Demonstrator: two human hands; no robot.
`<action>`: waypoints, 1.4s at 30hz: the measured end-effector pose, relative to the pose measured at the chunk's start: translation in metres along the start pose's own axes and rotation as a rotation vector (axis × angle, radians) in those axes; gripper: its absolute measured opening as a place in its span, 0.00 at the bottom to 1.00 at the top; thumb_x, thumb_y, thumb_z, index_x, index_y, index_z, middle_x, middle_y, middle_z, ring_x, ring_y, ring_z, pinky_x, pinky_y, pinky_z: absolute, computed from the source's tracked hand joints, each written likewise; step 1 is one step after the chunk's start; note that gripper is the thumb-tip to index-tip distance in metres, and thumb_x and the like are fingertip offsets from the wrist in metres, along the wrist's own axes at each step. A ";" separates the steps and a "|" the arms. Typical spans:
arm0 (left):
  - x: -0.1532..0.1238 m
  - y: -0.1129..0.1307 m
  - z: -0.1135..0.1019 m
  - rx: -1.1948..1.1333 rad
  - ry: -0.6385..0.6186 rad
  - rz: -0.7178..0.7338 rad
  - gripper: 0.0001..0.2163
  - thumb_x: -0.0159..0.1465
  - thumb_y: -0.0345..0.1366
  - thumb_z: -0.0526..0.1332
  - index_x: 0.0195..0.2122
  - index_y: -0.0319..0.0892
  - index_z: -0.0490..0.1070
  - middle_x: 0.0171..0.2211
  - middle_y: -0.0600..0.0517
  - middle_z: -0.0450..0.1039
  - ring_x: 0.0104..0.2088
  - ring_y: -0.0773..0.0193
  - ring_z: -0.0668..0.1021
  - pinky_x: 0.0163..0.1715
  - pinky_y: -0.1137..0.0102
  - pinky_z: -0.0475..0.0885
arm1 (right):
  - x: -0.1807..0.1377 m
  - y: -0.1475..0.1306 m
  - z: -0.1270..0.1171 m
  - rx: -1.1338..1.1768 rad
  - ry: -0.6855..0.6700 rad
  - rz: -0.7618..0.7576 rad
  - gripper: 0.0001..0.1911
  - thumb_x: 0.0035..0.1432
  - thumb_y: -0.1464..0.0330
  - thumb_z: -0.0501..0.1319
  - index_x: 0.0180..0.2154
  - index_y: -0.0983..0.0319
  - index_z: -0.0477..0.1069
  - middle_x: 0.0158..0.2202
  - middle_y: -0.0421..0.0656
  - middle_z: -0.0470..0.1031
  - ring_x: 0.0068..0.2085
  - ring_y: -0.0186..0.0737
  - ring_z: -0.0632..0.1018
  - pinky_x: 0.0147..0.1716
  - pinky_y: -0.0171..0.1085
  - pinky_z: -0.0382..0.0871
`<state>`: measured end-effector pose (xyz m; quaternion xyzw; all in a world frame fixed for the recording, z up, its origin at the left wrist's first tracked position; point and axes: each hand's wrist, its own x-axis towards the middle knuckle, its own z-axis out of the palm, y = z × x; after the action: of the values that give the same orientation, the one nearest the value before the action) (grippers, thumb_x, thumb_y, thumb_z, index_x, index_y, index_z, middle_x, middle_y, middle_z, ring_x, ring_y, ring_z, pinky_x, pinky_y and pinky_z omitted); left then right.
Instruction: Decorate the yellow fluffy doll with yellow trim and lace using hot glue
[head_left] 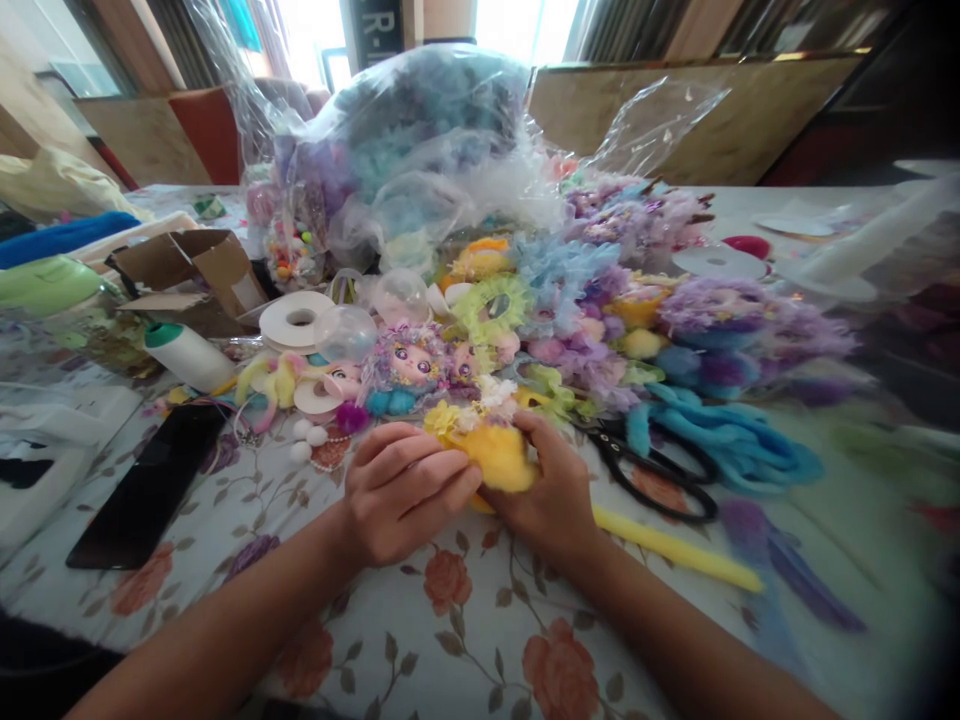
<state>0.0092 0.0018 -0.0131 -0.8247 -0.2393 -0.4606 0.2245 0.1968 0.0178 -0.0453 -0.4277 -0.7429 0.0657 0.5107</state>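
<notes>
Both my hands meet at the middle of the table on a fluffy yellow pompom piece (496,455). My left hand (401,490) curls its fingers over the left side of it. My right hand (551,490) grips its right side, thumb on top. A yellow fuzzy stick (675,550) runs out to the right from under my right hand. Just beyond the hands lie small doll heads with purple hair (409,365) and yellow and white flower trims (469,410).
Black scissors (652,470) and blue fuzzy cord (727,440) lie right of my hands. A black phone (150,485) lies at left, near a white bottle (187,352), tape rolls (296,320) and a cardboard box (199,265). Clear bags (420,150) of fluffy pieces stand behind.
</notes>
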 end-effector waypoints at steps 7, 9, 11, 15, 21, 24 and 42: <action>-0.002 0.000 0.004 -0.061 0.027 -0.009 0.05 0.63 0.25 0.64 0.33 0.40 0.77 0.33 0.51 0.80 0.38 0.63 0.76 0.42 0.65 0.74 | -0.002 0.000 0.000 0.008 0.001 0.005 0.19 0.53 0.60 0.66 0.44 0.60 0.66 0.35 0.44 0.76 0.34 0.44 0.78 0.31 0.39 0.75; -0.003 0.001 0.006 -0.102 0.025 -0.018 0.05 0.62 0.24 0.64 0.34 0.39 0.77 0.34 0.50 0.80 0.39 0.63 0.76 0.43 0.64 0.74 | -0.002 0.001 0.000 0.009 0.005 -0.004 0.19 0.53 0.60 0.66 0.44 0.60 0.66 0.36 0.45 0.77 0.34 0.45 0.79 0.32 0.40 0.75; -0.006 0.001 0.007 -0.147 0.031 -0.046 0.05 0.61 0.23 0.65 0.34 0.39 0.77 0.34 0.49 0.80 0.40 0.62 0.75 0.44 0.62 0.73 | -0.002 0.000 0.000 0.013 0.010 -0.019 0.19 0.53 0.60 0.66 0.44 0.59 0.66 0.36 0.45 0.77 0.35 0.45 0.79 0.33 0.40 0.75; -0.008 0.000 0.010 -0.213 0.057 -0.113 0.05 0.63 0.24 0.63 0.36 0.40 0.77 0.37 0.49 0.78 0.41 0.61 0.74 0.44 0.61 0.73 | -0.001 -0.001 -0.002 0.017 0.017 -0.036 0.18 0.53 0.61 0.66 0.44 0.59 0.66 0.36 0.44 0.76 0.35 0.45 0.79 0.32 0.40 0.75; -0.006 0.001 0.008 -0.221 0.079 -0.215 0.07 0.62 0.26 0.65 0.37 0.45 0.78 0.38 0.50 0.75 0.42 0.59 0.72 0.43 0.61 0.72 | -0.003 0.001 -0.003 0.018 0.018 -0.012 0.20 0.52 0.60 0.67 0.44 0.59 0.66 0.36 0.44 0.76 0.32 0.43 0.78 0.29 0.38 0.73; -0.005 0.002 0.006 -0.216 0.060 -0.238 0.09 0.60 0.25 0.66 0.38 0.46 0.78 0.38 0.50 0.75 0.43 0.58 0.72 0.43 0.61 0.72 | -0.004 0.003 -0.003 0.013 0.016 0.004 0.22 0.52 0.58 0.67 0.45 0.59 0.66 0.37 0.45 0.77 0.32 0.43 0.78 0.28 0.38 0.73; 0.002 0.028 0.017 -1.352 0.008 -1.652 0.36 0.58 0.36 0.70 0.64 0.54 0.53 0.53 0.49 0.70 0.52 0.57 0.75 0.50 0.65 0.71 | -0.002 0.003 0.007 -0.077 0.048 0.254 0.24 0.50 0.56 0.68 0.45 0.61 0.67 0.39 0.48 0.78 0.36 0.48 0.78 0.35 0.45 0.75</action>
<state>0.0378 -0.0099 -0.0235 -0.3589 -0.4182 -0.5099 -0.6605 0.1936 0.0210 -0.0512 -0.5390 -0.6725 0.0909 0.4990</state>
